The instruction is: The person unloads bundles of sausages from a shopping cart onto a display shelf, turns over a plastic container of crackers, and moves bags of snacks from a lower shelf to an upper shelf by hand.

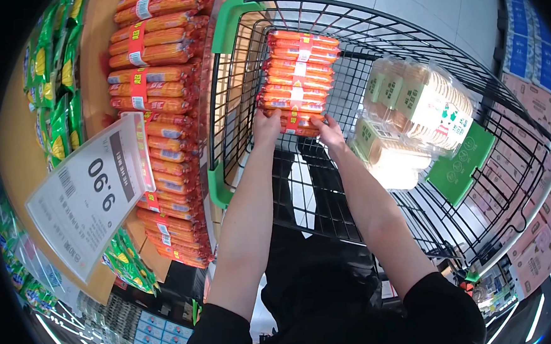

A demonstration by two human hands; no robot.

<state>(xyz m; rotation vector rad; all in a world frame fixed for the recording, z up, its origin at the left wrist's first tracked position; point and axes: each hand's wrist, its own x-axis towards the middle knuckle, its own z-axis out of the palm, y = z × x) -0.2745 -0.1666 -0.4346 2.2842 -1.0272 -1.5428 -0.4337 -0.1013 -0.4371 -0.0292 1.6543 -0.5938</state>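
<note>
A black wire shopping cart (235,73) with green corner pieces is in front of me. Inside it, toward the left, lies a row of orange-wrapped sausage packs (300,66) with red and yellow bands. My left hand (267,127) grips the left end of the nearest sausage pack (299,121). At the other end of that pack, my right hand (330,133) has its fingers closed on the edge. Part of each hand's fingers is hidden by the pack. Clear plastic packages of pale, round stacked items (419,100) fill the cart's right side.
Left of the cart, a shelf holds stacked sausage packs (156,84) beside green bags (58,78). A price sign (91,196) reading 9.90 juts out there. Pink cartons (543,212) and blue packages (523,49) stand along the right.
</note>
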